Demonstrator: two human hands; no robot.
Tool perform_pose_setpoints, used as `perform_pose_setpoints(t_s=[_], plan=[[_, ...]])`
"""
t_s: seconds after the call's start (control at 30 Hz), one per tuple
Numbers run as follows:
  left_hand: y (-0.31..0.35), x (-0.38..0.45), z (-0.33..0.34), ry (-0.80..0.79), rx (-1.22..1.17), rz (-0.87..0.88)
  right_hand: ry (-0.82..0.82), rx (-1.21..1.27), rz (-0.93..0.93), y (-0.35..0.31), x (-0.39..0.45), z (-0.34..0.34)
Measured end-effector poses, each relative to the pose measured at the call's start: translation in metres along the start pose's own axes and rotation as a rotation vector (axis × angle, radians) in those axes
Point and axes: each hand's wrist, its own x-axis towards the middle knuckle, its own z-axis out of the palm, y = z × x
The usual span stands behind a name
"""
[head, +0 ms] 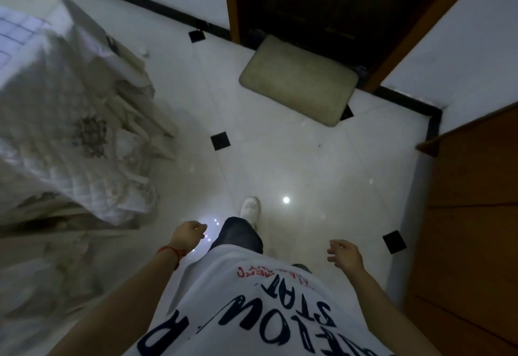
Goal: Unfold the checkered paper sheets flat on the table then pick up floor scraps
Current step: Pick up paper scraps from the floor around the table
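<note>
Head view: the tiled floor [280, 159] fills the frame, a cloth-draped table [70, 137] blurred at left, a mat [298, 81] by the door. No checkered sheets or clear scraps are visible, so progress can't be judged. Left hand [190, 232] and right hand [343, 253] hang loosely curled, holding nothing.

Dim, bluish indoor light; lamp glare spots on the glossy floor [286, 200], motion blur smearing the left cloth [70, 131], wide-angle bending at edges.
</note>
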Motion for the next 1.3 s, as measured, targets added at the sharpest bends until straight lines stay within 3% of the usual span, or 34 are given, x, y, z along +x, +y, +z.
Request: perform_pose_setpoints(t_s=[0.3, 0.6, 0.8, 1.0, 1.13, 1.3], plan=[[0.131, 0.110, -0.100, -0.043, -0.109, 0.031, 0.019, -0.062, -0.096, -0.160, 0.051, 0.024], [0.266, 0.211, -0.168, 0.008, -0.261, 0.049, -0.042, -0.035, 0.009, -0.315, 0.146, 0.020], [0.296, 0.243, -0.187, 0.079, -0.451, -0.175, -0.161, -0.167, -0.099, -0.503, 0.205, 0.023], [0.311, 0.270, -0.216, 0.183, -0.636, -0.339, -0.233, -0.258, -0.255, -0.677, 0.229, 0.083], [0.314, 0.300, -0.239, 0.199, -0.731, -0.440, -0.322, -0.367, -0.282, -0.758, 0.250, 0.142], [0.325, 0.348, -0.291, 0.198, -0.832, -0.554, -0.360, -0.462, -0.177, -0.829, 0.276, 0.200]])
